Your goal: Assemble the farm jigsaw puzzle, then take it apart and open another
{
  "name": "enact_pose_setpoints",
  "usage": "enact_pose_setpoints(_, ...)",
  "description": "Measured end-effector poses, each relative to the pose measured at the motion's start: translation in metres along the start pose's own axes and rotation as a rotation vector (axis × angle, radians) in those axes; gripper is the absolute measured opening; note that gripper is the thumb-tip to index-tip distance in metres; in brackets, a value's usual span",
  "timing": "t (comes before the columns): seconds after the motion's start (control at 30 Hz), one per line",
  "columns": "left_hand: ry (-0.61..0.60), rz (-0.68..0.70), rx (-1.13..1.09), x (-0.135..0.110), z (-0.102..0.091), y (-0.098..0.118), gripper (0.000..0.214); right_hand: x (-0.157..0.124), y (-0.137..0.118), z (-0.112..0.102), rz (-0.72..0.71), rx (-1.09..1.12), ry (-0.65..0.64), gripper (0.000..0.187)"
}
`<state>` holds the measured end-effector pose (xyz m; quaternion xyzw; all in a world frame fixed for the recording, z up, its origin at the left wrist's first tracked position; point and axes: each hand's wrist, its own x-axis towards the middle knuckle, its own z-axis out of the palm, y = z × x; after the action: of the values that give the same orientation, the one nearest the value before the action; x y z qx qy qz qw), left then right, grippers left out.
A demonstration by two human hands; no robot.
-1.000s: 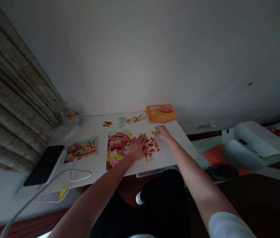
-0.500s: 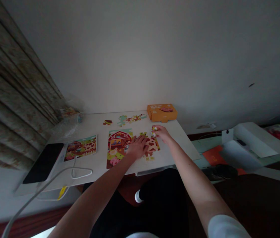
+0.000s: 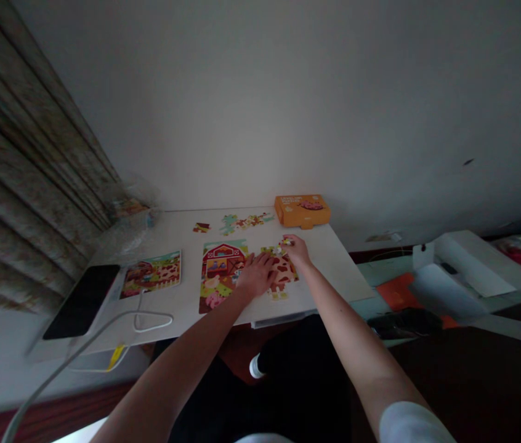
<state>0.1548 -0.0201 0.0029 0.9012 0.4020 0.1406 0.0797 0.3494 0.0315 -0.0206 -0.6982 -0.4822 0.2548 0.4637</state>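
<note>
A partly built farm jigsaw [image 3: 221, 271] with a red barn lies on the white table [image 3: 325, 264]. My left hand [image 3: 257, 274] rests flat on the puzzle's middle, fingers spread. My right hand [image 3: 294, 248] pinches a small yellow-green puzzle piece [image 3: 282, 245] at the puzzle's upper right corner. Loose pieces [image 3: 242, 221] lie farther back, with one small red piece [image 3: 201, 228] to their left.
An orange puzzle box [image 3: 302, 211] sits at the table's back right. A picture card [image 3: 151, 275], a black tablet [image 3: 81, 301] and a white cable [image 3: 145, 320] lie on the left. Curtains [image 3: 24, 184] hang at the left; white paper rolls [image 3: 468, 264] lie on the right.
My right hand has carried the piece leftward from beside the puzzle onto its upper right corner. The left hand has stayed on the puzzle.
</note>
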Motion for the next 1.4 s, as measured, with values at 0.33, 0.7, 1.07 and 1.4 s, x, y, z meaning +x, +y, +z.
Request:
enact_pose_setpoints(0.33, 0.004, 0.008, 0.021, -0.001, 0.003, -0.002, 0.043, 0.003, -0.005, -0.008, 0.061, -0.256, -0.051, 0.018)
enact_pose_setpoints(0.7, 0.018, 0.006, -0.021, -0.001, 0.004, -0.003, 0.042, -0.008, -0.005, -0.014, -0.119, -0.521, -0.066, 0.019)
enact_pose_setpoints(1.07, -0.023, -0.018, -0.062, 0.0, 0.001, -0.004, 0.043, -0.074, -0.005, -0.013, -0.457, -0.604, -0.094, 0.033)
enact_pose_setpoints(1.4, 0.105, -0.215, -0.378, 0.041, -0.012, -0.057, 0.031, -0.079, -0.014, -0.012, -0.451, -0.647, -0.062, 0.029)
